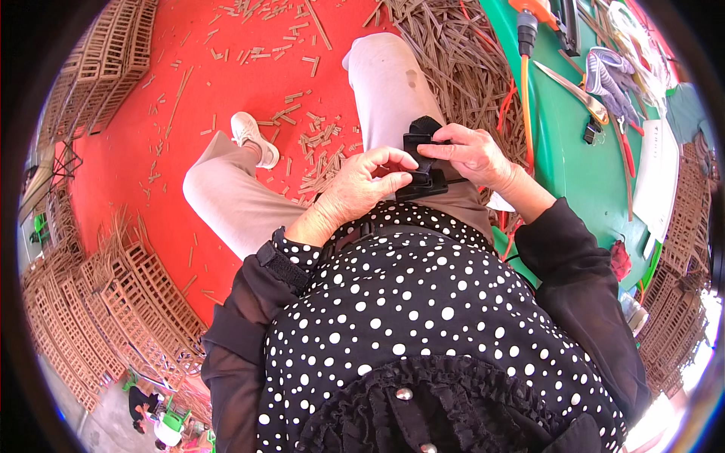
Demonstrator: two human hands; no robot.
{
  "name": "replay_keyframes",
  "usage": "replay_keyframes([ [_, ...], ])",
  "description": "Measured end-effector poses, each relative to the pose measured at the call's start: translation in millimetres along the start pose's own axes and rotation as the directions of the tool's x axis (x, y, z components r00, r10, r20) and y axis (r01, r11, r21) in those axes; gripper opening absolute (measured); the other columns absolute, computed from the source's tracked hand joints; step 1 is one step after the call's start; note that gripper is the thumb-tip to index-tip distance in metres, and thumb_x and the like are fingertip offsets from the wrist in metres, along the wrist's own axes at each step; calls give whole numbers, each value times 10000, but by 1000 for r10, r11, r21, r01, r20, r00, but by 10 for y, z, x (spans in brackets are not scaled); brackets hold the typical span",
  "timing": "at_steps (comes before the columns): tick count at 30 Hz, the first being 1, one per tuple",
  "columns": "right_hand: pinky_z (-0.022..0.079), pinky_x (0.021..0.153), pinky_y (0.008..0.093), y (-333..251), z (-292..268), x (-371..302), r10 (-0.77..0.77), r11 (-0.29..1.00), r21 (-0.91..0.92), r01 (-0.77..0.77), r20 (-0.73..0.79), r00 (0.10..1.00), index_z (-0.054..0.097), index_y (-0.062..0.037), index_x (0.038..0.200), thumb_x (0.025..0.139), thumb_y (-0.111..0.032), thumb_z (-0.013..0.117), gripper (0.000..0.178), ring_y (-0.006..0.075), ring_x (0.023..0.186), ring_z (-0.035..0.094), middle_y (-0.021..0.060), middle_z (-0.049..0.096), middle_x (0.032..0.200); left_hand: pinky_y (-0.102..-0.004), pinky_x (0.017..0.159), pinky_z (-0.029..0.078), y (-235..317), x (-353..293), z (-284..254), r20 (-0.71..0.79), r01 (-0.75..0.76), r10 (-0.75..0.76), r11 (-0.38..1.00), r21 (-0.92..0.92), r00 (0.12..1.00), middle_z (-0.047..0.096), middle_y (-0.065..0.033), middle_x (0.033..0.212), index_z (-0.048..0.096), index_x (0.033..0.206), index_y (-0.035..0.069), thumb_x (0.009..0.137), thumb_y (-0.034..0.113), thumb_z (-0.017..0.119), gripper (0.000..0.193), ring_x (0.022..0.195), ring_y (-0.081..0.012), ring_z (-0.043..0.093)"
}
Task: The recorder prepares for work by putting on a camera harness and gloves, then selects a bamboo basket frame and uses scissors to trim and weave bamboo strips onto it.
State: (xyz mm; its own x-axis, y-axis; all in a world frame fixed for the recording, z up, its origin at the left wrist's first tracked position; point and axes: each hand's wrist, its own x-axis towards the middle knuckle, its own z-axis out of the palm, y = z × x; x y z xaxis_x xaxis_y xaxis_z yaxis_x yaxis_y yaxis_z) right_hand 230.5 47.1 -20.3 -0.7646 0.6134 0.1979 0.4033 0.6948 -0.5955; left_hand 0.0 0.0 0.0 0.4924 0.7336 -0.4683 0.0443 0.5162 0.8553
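Note:
A black strap with a dark, flat plastic piece [432, 186] lies on my right thigh, close to my waist. My left hand [356, 185] reaches it from the left, thumb and fingertips pinched at its near edge. From the right, my right hand [477, 155] bends over it, with thumb and fingers closed on its upper part. Fingers partly cover the piece, so its exact kind does not show. A black band [283, 266] circles my left sleeve near the wrist.
Wood offcuts [321, 147] litter the red floor [177, 162]. A pile of thin strips [445, 57] lies beyond my right knee. The green table [557, 140] at right bears scissors [574, 90], gloves [610, 79] and an orange-hosed tool [527, 34]. Slatted frames [113, 302] are stacked at left.

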Motion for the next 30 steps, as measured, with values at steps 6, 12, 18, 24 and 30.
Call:
replay_keyframes([
  [6, 507, 621, 320, -117, -68, 39, 53, 988, 142, -59, 49, 997, 623, -151, 1010, 677, 27, 548, 385, 240, 713, 586, 74, 532, 916, -176, 658, 425, -9, 12, 15, -1, 15, -15, 1000, -19, 1000, 553, 35, 858, 566, 958, 49, 806, 58, 590, 154, 764, -29, 505],
  [12, 493, 619, 310, -148, -81, 45, 63, 958, 276, -73, 47, 997, 633, -131, 989, 734, -43, 608, 271, 223, 694, 577, 70, 533, 886, -171, 642, 421, -15, 15, 1, 14, 57, -56, 998, -36, 998, 549, 31, 846, 563, 956, 50, 809, 58, 589, 150, 748, -26, 500],
  [18, 499, 620, 284, -141, -24, 6, 85, 976, 205, -76, -35, 996, 641, -120, 958, 719, -47, 632, 250, 200, 704, 582, 59, 540, 894, -179, 671, 425, -53, 21, -17, 11, 23, -23, 1000, -19, 1000, 547, 28, 866, 555, 945, 45, 807, 63, 594, 144, 763, -33, 504],
  [24, 498, 624, 267, -164, 32, 16, 64, 970, 241, -19, -183, 981, 650, -118, 926, 688, 8, 636, 270, 171, 713, 580, 29, 545, 898, -155, 594, 401, -61, 39, -1, 8, -52, 53, 996, -76, 999, 538, 26, 919, 552, 938, 50, 799, 66, 603, 149, 729, -16, 488],
  [30, 488, 650, 262, -166, 31, 1, 88, 965, 255, -56, -115, 990, 653, -106, 897, 676, 25, 638, 257, 166, 750, 572, 32, 551, 909, -158, 576, 390, -1, 12, 9, 1, 24, -24, 995, -96, 1000, 545, 50, 852, 557, 939, 58, 803, 104, 609, 152, 709, -6, 476],
])
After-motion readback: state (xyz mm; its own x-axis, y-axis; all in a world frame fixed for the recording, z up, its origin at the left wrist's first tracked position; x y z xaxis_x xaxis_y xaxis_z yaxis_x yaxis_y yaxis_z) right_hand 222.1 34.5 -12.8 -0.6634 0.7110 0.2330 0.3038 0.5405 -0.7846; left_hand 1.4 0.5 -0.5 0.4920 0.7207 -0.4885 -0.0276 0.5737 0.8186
